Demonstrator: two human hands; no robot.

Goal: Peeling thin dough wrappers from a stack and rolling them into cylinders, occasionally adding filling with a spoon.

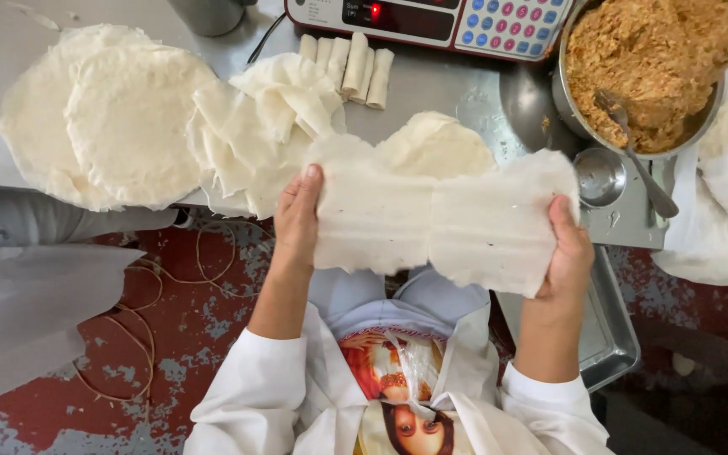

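Note:
Both my hands hold up a thin white pastry wrapper sheet (440, 221) stretched flat in front of my chest, below the table edge. My left hand (298, 217) grips its left edge with the thumb on top. My right hand (568, 251) grips its right edge. A crease runs down the middle of the sheet. Behind it on the steel table (448, 84) lies a round wrapper (436, 145), partly hidden by the held sheet.
A stack of round wrappers (103, 114) and a crumpled pile of wrappers (254, 126) lie at left. Several rolled spring rolls (349, 59) sit by a digital scale (431, 21). A pot of brown filling (646, 63) with a spoon (634, 152), a small steel cup (600, 177), and a steel tray (608, 329) are at right.

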